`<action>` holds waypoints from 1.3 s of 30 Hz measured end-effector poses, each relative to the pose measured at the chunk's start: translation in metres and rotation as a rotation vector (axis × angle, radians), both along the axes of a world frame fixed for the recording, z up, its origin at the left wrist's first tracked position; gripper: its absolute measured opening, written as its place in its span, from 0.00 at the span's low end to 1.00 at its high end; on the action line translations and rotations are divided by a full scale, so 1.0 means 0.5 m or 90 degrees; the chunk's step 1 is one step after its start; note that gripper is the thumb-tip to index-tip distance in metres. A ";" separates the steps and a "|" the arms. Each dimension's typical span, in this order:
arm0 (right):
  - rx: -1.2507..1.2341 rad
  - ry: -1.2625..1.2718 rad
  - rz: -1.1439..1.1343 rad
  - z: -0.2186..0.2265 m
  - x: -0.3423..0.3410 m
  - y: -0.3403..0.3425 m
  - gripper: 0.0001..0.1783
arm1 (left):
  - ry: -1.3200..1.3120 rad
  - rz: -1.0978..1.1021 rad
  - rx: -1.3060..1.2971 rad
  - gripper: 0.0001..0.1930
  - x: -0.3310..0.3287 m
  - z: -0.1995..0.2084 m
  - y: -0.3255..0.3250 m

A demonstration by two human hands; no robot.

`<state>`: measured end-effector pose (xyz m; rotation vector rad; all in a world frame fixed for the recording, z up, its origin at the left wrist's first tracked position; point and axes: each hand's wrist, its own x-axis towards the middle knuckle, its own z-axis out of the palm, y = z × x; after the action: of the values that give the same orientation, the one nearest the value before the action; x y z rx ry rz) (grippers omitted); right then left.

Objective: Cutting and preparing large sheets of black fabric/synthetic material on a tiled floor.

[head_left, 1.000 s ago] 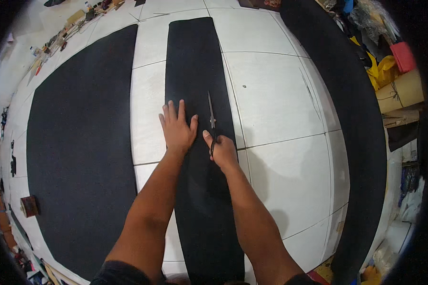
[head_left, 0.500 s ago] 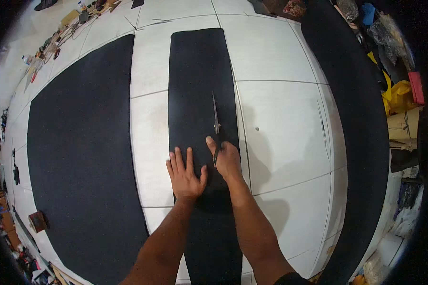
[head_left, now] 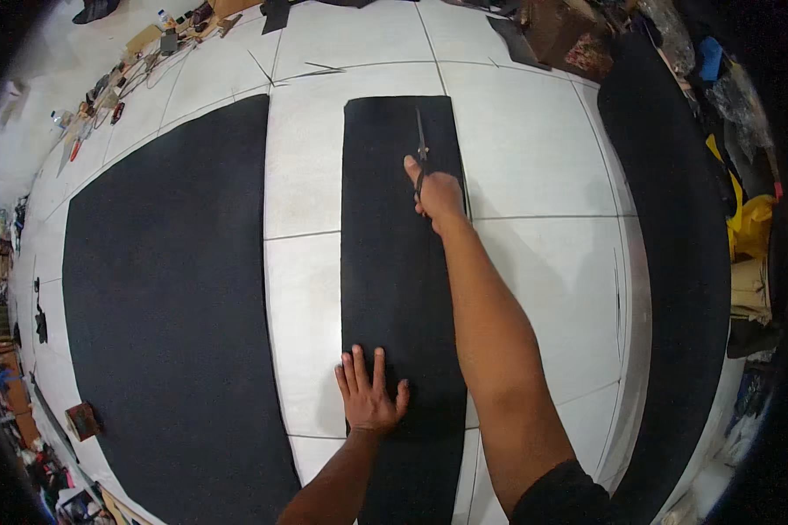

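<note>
A long strip of black fabric (head_left: 398, 280) lies on the white tiled floor, running away from me. My left hand (head_left: 370, 398) presses flat on its nearer part, fingers spread, some fingertips by the strip's left edge. My right hand (head_left: 438, 194) is stretched toward the far end and closed round the handles of a pair of scissors (head_left: 422, 140). The blades point away from me over the fabric and look together. Whether they touch the fabric, I cannot tell.
A wide black fabric panel (head_left: 171, 297) lies to the left, and another long black piece (head_left: 674, 219) curves along the right. Tools and cables (head_left: 118, 87) line the far left. Yellow plastic (head_left: 749, 219) and other clutter sit at the far right. A small brown block (head_left: 83, 420) rests on the left panel's edge.
My right hand has moved away from me with the scissors, toward the strip's far end. My left hand stays flat on the fabric. The whole view has shifted.
</note>
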<state>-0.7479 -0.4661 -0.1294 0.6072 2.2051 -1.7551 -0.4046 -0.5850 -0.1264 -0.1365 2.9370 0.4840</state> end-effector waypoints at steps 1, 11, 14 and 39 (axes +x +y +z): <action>-0.003 0.003 0.004 0.003 -0.034 -0.002 0.32 | -0.010 -0.001 0.008 0.39 0.000 0.001 0.000; 0.122 0.167 -0.052 0.020 0.173 0.054 0.31 | -0.007 0.008 0.023 0.38 -0.001 0.004 -0.019; 0.290 0.077 -0.048 0.021 0.607 0.189 0.32 | -0.004 0.008 0.025 0.39 0.007 -0.011 -0.014; 0.611 0.132 -0.210 0.016 1.397 0.350 0.41 | -0.129 0.226 0.088 0.50 0.397 0.059 -0.081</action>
<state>-0.0496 -0.2910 -0.1214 1.0491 3.1983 -0.7596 -0.2062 -0.6255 -0.0970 -0.6546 2.6757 0.6748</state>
